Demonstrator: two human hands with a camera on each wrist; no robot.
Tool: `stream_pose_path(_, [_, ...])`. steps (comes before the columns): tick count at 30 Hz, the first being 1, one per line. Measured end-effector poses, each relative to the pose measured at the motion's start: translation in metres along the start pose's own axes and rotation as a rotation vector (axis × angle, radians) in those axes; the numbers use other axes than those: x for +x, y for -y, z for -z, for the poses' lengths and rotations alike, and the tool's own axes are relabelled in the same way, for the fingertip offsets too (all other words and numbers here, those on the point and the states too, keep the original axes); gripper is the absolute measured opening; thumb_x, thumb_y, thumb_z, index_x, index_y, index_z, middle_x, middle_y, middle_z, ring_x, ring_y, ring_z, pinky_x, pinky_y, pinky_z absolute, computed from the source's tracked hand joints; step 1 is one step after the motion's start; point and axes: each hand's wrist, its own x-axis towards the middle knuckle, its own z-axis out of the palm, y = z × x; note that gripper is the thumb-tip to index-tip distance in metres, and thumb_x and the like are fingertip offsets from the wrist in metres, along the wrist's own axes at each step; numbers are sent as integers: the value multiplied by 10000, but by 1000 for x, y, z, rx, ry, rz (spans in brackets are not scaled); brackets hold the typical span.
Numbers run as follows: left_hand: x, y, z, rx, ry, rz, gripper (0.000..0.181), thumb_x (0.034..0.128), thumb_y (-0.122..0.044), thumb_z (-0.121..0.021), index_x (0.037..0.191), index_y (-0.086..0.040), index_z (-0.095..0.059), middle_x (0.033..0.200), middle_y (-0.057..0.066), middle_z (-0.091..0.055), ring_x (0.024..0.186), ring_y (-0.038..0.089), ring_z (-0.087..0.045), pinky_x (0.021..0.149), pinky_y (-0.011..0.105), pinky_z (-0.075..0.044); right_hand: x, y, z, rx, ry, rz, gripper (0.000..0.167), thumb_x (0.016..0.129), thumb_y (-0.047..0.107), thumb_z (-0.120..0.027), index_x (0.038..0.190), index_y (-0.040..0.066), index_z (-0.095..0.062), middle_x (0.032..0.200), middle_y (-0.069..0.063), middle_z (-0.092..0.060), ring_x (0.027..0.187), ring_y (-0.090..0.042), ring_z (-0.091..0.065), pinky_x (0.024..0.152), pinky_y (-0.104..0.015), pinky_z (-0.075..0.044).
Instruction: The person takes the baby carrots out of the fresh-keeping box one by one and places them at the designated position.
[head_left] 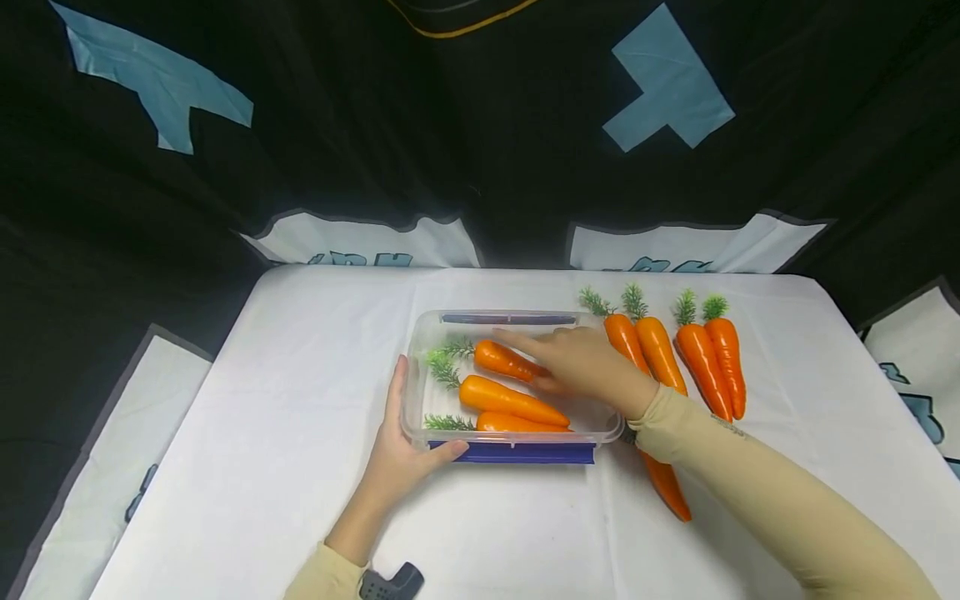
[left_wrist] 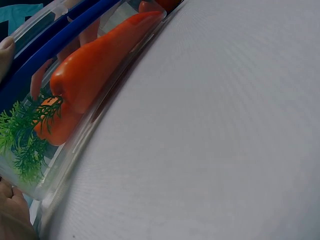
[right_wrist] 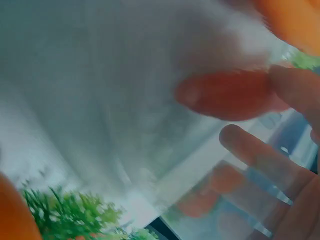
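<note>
left hand (head_left: 399,457) touches box edge (head_left: 525,437), cloth (head_left: 300,375) spreading leftward

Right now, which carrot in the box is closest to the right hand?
The back carrot: the right hand hides its tip, while the other two carrots show theirs.

Under the right hand (head_left: 577,362), the tapered end of the farthest carrot (head_left: 501,358) in the plastic box (head_left: 411,400) is covered. Just right of that hand, another carrot (head_left: 621,335) runs under the right sleeve (head_left: 735,467); whether the orange tip (head_left: 666,487) emerging below is its own cannot be told. Right of the left hand (head_left: 397,458), the box's front rim hides the underside of the nearest carrot (head_left: 517,422). Below that hand, the left sleeve (head_left: 322,575) and dark wrist device (head_left: 390,585) are cut off. In the right wrist view, the reddish carrot (right_wrist: 220,95) by the fingers is blurred.
</note>
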Motion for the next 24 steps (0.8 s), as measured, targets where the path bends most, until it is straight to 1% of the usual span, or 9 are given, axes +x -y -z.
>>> stream_pose_path(2, [0,-1,0,1,-1,-2,1289,702,-194,-907,1603,-323,6,1681,-12,-70,1537,312,-144,1191,658,-181,1,-1,-3,23,40,-20,827,877,347,-751,1561,316,-288,539,80,-411,470,-138,-390,461,-210,-356])
stream_pose_path(5, [0,-2,0,6,-5,-1,1291,700,-194,-909,1601,-341,4,1681,-18,-68,1539,305,-139,1195,653,-176,3,-2,-4,48,101,-54,861,875,381,-751,1573,344,-249,543,74,-426,481,-148,-411,475,-223,-376])
stream_pose_path(9, [-1,-3,0,15,-9,3,1297,695,-194,-912,1602,-335,5,1680,-32,-64,1540,292,-139,1203,643,-166,6,-1,-3,78,177,-77,864,892,380,-733,1579,378,-211,583,76,-484,524,-155,-466,535,-253,-445])
stream_pose_path(11, [-1,-3,0,15,-10,2,1300,693,-192,-913,1602,-337,6,1680,-32,-66,1540,289,-143,1206,637,-164,6,-1,-2,86,202,-80,851,904,367,-718,1579,394,-200,631,75,-545,566,-155,-504,582,-274,-483])
stream_pose_path(15, [-1,-3,0,-13,-3,1,1298,696,-173,-910,1597,-360,7,1679,-20,-88,1532,288,-175,1212,607,-189,7,0,-2,106,238,-93,838,918,329,-702,1575,420,-189,822,49,-679,677,-164,-573,688,-325,-538])
stream_pose_path(17, [-1,-3,0,-18,-3,0,1295,698,-167,-908,1598,-353,4,1678,-16,-98,1527,290,-188,1211,606,-196,6,0,-3,114,255,-101,844,919,312,-697,1574,429,-177,932,34,-705,730,-171,-594,727,-345,-547])
stream_pose_path(19, [-1,-3,0,-17,-4,1,1292,699,-163,-907,1602,-336,1,1676,-17,-109,1522,291,-202,1209,606,-204,6,0,-4,122,266,-101,855,916,297,-699,1575,432,-170,1008,21,-713,772,-180,-606,757,-358,-552])
stream_pose_path(24, [-1,-3,0,-12,-4,12,1290,699,-166,-908,1603,-328,-2,1674,-20,-124,1511,297,-231,1203,609,-220,6,0,-4,142,270,-97,890,896,277,-726,1565,462,-170,1051,52,-708,787,-168,-593,777,-335,-550])
